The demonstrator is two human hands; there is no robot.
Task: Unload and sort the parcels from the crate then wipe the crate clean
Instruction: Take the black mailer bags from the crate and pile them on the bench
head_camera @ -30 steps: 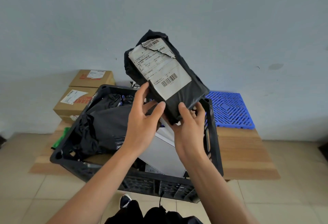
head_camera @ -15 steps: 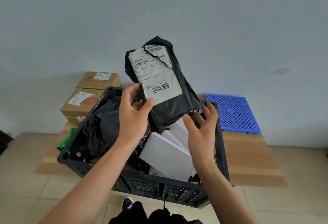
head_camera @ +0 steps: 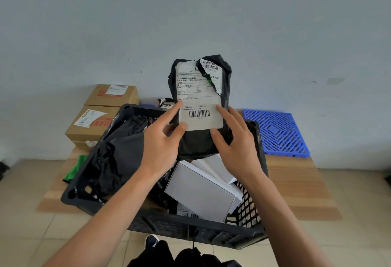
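1. Parcel first: a black plastic mailer bag with a torn white shipping label (head_camera: 201,105) stands upright at the centre of the frame, held above the far half of the crate with its label facing the camera.
2. The left hand (head_camera: 161,146) grips the bag's lower left edge, thumb across the bottom of the label and forefinger stretched up along the label's side.
3. The right hand (head_camera: 234,139) holds the lower right edge, thumb pressed on the black plastic below the label, forefinger laid on the label's right margin.
4. Below both hands sits the black perforated plastic crate (head_camera: 190,228), filling the lower middle of the frame on a low wooden platform (head_camera: 296,182).
5. Inside the crate, crumpled black plastic bags (head_camera: 118,156) fill the left half, and white rectangular cardboard boxes (head_camera: 201,190) lie tilted in the right half.
6. Two brown cardboard boxes with white labels (head_camera: 93,122) sit at the left of the frame, behind the crate, against the pale wall.
7. A blue plastic lattice mat (head_camera: 275,133) lies at the right, on the platform's far corner.
8. A green piece of something (head_camera: 74,169) pokes out just left of the crate; what it is cannot be told.
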